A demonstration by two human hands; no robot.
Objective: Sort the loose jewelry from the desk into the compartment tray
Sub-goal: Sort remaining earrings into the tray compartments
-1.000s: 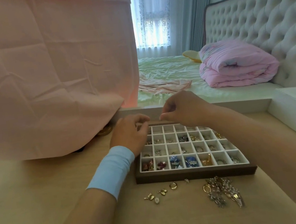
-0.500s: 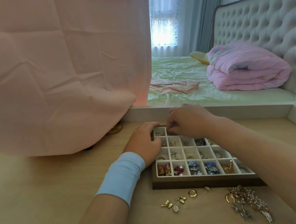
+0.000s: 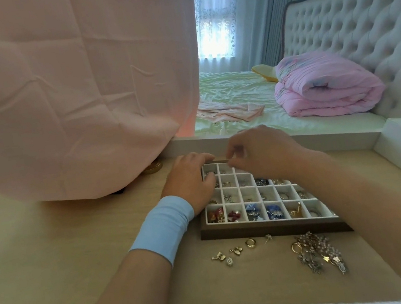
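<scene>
My left hand (image 3: 188,180) curled round the far left corner of the compartment tray (image 3: 272,232); my right hand (image 3: 260,153) pinched its fingertips together over the far row, on what I couldn't tell. The loose jewelry (image 3: 315,252) lay on the tabletop (image 3: 78,250), just on my side of the tray

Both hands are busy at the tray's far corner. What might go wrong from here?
The right forearm crosses over the filled tray; drawing back, it might snag pieces inside. The tangled pile lies beside that arm and could be swept along the desk. If the right hand holds something tiny, it may drop into a wrong compartment.
</scene>
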